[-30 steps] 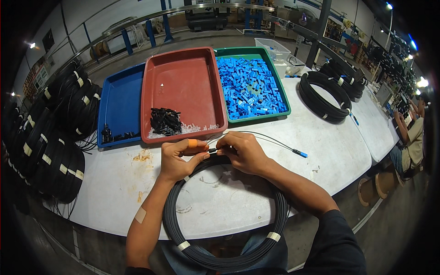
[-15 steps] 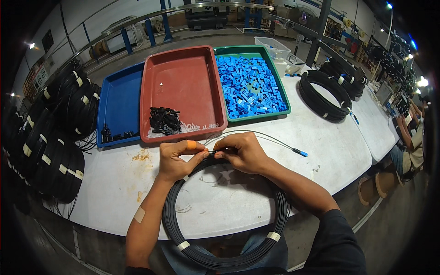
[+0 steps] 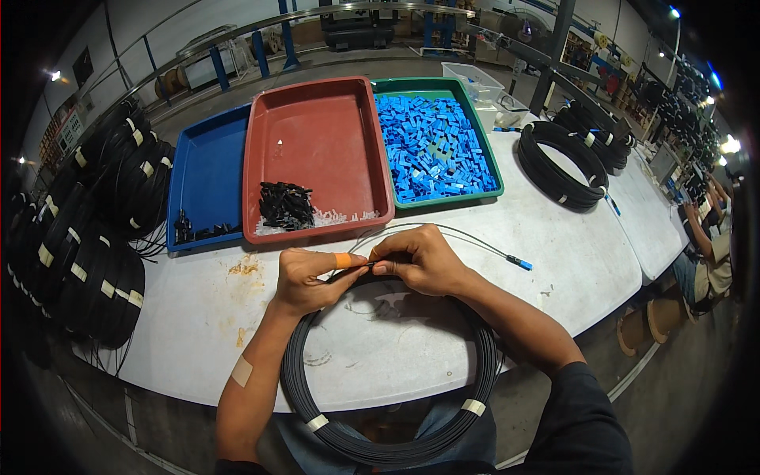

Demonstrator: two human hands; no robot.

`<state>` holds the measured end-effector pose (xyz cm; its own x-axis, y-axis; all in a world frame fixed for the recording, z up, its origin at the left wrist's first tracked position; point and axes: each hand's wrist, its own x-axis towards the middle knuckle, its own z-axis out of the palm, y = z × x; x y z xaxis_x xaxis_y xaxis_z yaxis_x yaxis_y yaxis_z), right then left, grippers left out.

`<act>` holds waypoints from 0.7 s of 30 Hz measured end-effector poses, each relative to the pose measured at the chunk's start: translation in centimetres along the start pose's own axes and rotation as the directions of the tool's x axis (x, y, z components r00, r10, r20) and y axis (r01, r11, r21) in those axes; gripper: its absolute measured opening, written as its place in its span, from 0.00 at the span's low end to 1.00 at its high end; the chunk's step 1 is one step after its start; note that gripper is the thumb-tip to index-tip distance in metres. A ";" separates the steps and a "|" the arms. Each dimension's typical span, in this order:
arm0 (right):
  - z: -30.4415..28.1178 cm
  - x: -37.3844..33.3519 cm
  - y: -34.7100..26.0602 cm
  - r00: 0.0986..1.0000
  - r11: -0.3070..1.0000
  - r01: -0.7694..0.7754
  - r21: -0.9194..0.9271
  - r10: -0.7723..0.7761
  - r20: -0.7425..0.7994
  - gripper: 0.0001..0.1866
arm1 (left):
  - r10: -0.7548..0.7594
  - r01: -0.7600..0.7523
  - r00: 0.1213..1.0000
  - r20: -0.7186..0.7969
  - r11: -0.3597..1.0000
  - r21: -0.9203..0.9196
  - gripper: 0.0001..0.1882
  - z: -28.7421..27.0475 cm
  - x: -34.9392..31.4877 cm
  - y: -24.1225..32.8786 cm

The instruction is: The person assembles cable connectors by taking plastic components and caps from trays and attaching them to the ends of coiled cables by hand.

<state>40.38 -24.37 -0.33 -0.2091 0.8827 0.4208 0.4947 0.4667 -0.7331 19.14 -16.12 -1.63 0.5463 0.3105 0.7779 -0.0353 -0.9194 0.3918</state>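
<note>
My left hand (image 3: 313, 279), with an orange wrap on one finger, and my right hand (image 3: 419, 260) meet fingertip to fingertip above the far rim of a black cable coil (image 3: 294, 360). Both pinch a small black piece (image 3: 371, 265), mostly hidden by the fingers; whether it is part of the cable I cannot tell. White tape bands the coil, which overhangs the table's near edge. Beyond my right hand, a loose length of cable curves to the right and ends in a blue connector (image 3: 518, 263).
A red tray (image 3: 313, 134) with black and clear pieces stands between a blue tray (image 3: 207, 162) and a green tray (image 3: 497, 178) full of blue parts. Stacked cable coils (image 3: 87, 277) crowd the left; another coil (image 3: 582, 194) lies right on the white table (image 3: 554, 245). Another person sits far right.
My left thumb and finger have come together and shifted slightly right, closing up to my right fingertips. The small black piece is more covered now. The coil and trays stay put.
</note>
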 end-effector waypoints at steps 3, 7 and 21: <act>0.2 0.1 -0.4 1.000 0.998 -0.031 0.062 0.030 0.007 0.10 | -0.041 0.039 0.997 -0.058 0.999 -0.027 0.08 0.2 -0.3 -0.2; 0.4 0.2 0.3 0.996 0.997 0.083 -0.008 -0.083 -0.016 0.08 | -0.054 0.053 0.998 -0.039 0.997 -0.049 0.08 0.2 -0.1 -0.2; 0.7 -0.1 1.2 0.996 0.995 0.081 -0.063 -0.079 0.031 0.06 | -0.455 0.449 0.889 -0.055 0.889 -0.088 0.11 -7.8 1.8 -7.3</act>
<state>40.42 -23.87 -1.61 -0.2742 0.8442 0.4606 0.5279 0.5325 -0.6617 13.89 -6.95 0.75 0.4556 0.7074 0.5403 0.1407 -0.6566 0.7410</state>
